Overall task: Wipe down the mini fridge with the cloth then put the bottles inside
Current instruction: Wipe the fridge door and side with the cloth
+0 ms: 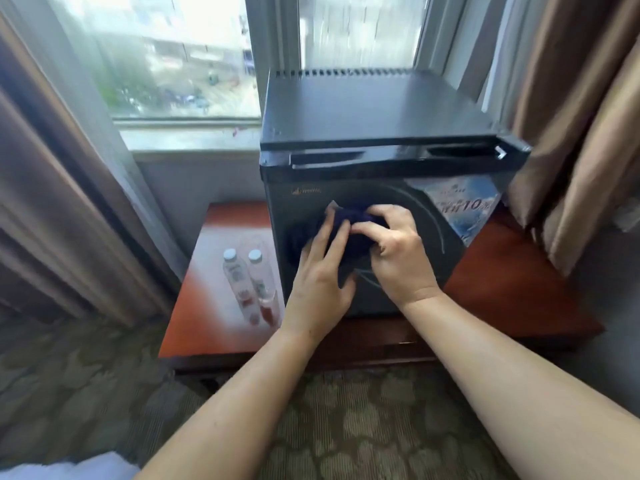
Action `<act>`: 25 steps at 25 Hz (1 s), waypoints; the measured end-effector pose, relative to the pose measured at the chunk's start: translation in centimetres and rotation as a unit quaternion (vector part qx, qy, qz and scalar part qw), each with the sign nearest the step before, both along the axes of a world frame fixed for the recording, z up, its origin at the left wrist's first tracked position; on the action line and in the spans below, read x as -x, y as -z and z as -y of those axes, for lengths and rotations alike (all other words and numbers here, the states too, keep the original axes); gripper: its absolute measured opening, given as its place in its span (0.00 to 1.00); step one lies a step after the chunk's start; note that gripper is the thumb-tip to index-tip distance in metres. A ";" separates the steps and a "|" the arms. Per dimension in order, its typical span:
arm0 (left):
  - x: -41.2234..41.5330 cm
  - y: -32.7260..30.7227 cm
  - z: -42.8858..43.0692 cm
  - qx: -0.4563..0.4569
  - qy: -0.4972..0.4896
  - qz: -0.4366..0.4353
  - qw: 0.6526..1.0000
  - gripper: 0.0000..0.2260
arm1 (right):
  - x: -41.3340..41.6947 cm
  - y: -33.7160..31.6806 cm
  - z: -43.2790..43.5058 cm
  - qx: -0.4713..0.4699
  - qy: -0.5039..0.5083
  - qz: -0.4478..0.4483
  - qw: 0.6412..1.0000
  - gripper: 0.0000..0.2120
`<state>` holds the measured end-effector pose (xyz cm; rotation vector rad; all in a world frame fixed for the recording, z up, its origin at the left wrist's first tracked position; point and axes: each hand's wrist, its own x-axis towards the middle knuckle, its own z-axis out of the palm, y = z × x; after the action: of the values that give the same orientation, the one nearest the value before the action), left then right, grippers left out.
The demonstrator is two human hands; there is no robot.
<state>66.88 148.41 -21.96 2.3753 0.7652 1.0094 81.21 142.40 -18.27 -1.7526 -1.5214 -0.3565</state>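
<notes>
A black mini fridge (377, 109) stands with its door shut on a low reddish wooden table (512, 292). In front of the door a dark blue cloth (349, 220) is bunched between both hands. My left hand (320, 282) grips its lower left part. My right hand (394, 247) pinches its upper right part. Two clear water bottles (247, 282) with white caps stand side by side on the table, left of the fridge.
A window with a sill (187, 136) lies behind the table and fridge. Brown curtains (585, 109) hang at both sides, the right one close to the fridge. Patterned carpet (363, 427) covers the floor. A blue sticker (464, 206) is on the door's upper right.
</notes>
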 end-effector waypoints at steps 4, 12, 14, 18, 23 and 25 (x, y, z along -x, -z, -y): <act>-2.7 -6.1 0.0 -0.128 -0.024 -0.009 0.991 0.38 | -2.0 -6.4 1.0 -0.055 0.026 0.017 0.998 0.19; -6.6 -4.4 0.8 -0.207 -0.037 -0.084 0.974 0.39 | -6.8 -4.0 3.5 -0.024 0.045 0.009 0.999 0.23; -7.5 -3.5 1.3 -0.211 -0.057 -0.077 0.973 0.37 | -7.9 -3.4 3.8 -0.018 0.025 0.022 0.999 0.22; -9.8 -1.0 2.4 -0.199 -0.098 -0.064 0.973 0.36 | -10.1 -1.4 4.4 -0.017 -0.011 0.037 0.999 0.18; -12.8 3.3 4.6 -0.141 -0.121 -0.095 0.978 0.38 | -12.4 2.7 5.7 0.010 -0.025 0.006 1.000 0.18; -13.8 4.4 5.7 -0.094 -0.121 -0.098 0.983 0.39 | -13.2 4.2 6.3 0.021 -0.039 0.011 0.999 0.17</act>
<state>80.64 142.69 -26.38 2.6193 1.0966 0.9878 94.37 136.06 -22.46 -1.7214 -1.6189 -0.3085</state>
